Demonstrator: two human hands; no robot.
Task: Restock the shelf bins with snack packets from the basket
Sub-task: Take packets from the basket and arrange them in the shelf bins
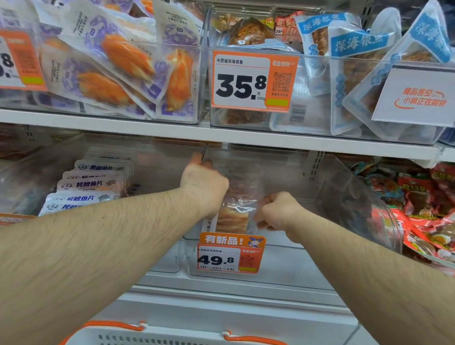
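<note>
Snack packet (pixel 236 213): clear glossy film, flat, tan layered strips inside, standing upright in the clear plastic bin (pixel 308 268) on the lower shelf. Your left hand (pixel 203 183) grips its left edge high up; your right hand (pixel 277 210) pinches its right edge lower down, fingers curled. Orange tag (pixel 229 253) on the bin front, below the packet, reads "49.8". Left of the packet, white-and-blue pouches (pixel 87 187) stacked. Above it, tag (pixel 253 82) "35.8". Below, white perforated basket (pixel 184 343) with orange handles.
</note>
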